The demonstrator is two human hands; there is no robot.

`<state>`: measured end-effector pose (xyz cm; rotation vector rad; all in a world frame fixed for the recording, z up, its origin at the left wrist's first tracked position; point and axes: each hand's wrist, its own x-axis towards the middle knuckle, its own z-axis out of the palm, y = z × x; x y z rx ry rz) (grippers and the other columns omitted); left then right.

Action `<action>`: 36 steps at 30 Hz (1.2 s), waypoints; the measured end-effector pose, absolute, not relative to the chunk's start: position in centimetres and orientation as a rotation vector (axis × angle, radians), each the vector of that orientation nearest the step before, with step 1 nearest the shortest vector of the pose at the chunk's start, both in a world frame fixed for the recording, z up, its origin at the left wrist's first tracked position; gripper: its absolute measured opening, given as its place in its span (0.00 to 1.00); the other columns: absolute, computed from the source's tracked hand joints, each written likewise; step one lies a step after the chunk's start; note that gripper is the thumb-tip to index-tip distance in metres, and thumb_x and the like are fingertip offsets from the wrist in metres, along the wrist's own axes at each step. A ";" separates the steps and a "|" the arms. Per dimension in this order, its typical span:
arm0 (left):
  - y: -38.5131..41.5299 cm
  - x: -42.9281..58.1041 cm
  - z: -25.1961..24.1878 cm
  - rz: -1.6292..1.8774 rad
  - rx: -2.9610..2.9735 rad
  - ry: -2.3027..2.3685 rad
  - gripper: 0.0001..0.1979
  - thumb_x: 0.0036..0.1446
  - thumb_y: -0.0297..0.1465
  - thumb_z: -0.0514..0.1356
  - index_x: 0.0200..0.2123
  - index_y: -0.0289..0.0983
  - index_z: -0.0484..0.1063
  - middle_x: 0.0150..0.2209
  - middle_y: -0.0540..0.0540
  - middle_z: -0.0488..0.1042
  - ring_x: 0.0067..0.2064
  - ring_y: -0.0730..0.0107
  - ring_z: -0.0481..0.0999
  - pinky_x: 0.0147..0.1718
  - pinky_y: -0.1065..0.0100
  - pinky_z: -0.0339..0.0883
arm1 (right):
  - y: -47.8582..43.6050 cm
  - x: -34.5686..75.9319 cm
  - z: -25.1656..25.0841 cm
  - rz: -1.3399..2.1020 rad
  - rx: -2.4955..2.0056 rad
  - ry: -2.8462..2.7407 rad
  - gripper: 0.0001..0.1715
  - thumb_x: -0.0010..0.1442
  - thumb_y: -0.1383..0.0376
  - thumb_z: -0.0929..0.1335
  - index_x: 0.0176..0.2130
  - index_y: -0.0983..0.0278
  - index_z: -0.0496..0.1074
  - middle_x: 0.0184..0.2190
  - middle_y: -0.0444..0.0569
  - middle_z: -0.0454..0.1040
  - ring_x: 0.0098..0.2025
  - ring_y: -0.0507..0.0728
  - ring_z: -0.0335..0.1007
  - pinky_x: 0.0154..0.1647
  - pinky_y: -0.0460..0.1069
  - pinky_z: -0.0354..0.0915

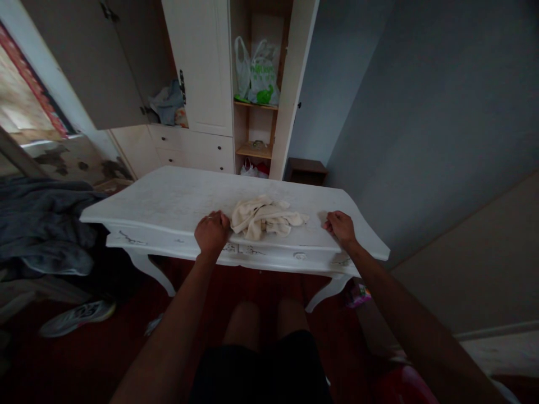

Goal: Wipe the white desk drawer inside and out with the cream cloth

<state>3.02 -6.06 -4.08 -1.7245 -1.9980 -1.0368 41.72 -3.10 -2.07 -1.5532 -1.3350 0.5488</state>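
Observation:
A crumpled cream cloth [263, 217] lies in a loose heap near the front edge of a white table [181, 191]. My left hand [213, 231] is closed in a fist at the table's front edge, just left of the cloth; nothing shows in it. To the right of the cloth, my right hand [341, 226] is closed over the tabletop, fingers drawn together. A small pale greyish patch shows beside its fingertips, too unclear to name. The two forearms reach in from below.
Behind the table stands a white wardrobe [206, 67] with open doors and plastic bags [263, 76] on a shelf. Dark grey clothing [50, 224] is piled at left. A shoe [78, 318] lies on the red floor. A grey wall [442, 112] rises at right.

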 end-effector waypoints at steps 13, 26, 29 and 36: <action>-6.7 3.3 -3.4 -0.960 -1.736 -2.046 0.22 0.64 0.35 0.47 0.47 0.34 0.77 0.45 0.36 0.80 0.47 0.55 0.79 0.45 0.59 0.68 | -3.1 41.5 -1.6 0.427 -1.639 -1.507 0.17 0.56 0.57 0.60 0.21 0.61 0.66 0.17 0.45 0.73 0.20 0.53 0.67 0.27 0.48 0.59; -6.4 2.8 -3.9 -1.008 -1.773 -1.998 0.20 0.63 0.35 0.48 0.45 0.34 0.78 0.47 0.36 0.80 0.50 0.55 0.78 0.48 0.58 0.69 | -1.9 37.6 -1.3 0.458 -1.468 -1.478 0.16 0.57 0.55 0.64 0.41 0.62 0.68 0.37 0.49 0.77 0.30 0.55 0.72 0.38 0.51 0.67; -6.4 2.8 -3.8 -1.009 -1.788 -1.993 0.20 0.63 0.35 0.48 0.43 0.35 0.78 0.47 0.37 0.80 0.51 0.56 0.78 0.49 0.58 0.69 | -1.7 33.9 -0.3 0.399 -1.299 -1.585 0.25 0.59 0.50 0.65 0.49 0.64 0.66 0.48 0.57 0.73 0.37 0.58 0.73 0.45 0.56 0.69; -6.5 2.8 -3.8 -1.020 -1.813 -1.960 0.19 0.61 0.32 0.48 0.41 0.35 0.79 0.49 0.38 0.80 0.51 0.56 0.78 0.52 0.57 0.68 | -1.7 24.9 3.5 0.345 -1.515 -2.125 0.61 0.49 0.36 0.69 0.68 0.63 0.48 0.72 0.65 0.39 0.71 0.75 0.37 0.63 0.73 0.48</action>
